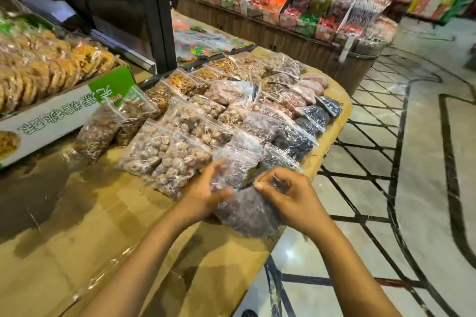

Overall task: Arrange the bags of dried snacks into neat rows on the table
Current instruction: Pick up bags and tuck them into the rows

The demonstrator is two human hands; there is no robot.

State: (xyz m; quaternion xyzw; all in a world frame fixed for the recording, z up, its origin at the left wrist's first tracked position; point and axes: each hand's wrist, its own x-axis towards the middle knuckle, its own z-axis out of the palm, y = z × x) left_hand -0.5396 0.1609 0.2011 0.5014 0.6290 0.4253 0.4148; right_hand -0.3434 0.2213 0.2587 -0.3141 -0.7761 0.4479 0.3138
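Several clear zip bags of dried snacks [177, 141] lie in overlapping rows across the tan table [103, 226]: brown lumps at the left, reddish ones in the middle, black ones [296, 141] along the right edge. At the near end of the rows a bag of dark purple dried fruit [247, 211] lies at the table's edge. My left hand [203, 193] grips its left side, thumb on the plastic. My right hand [286, 198] pinches its upper right corner. Both hands are blurred.
A white and green carton of round biscuits [49, 100] sits at the left on the table. A black shelf post [157, 8] rises behind the rows. A candy stand [309, 8] fills the back right. Tiled floor [412, 162] lies right of the table edge.
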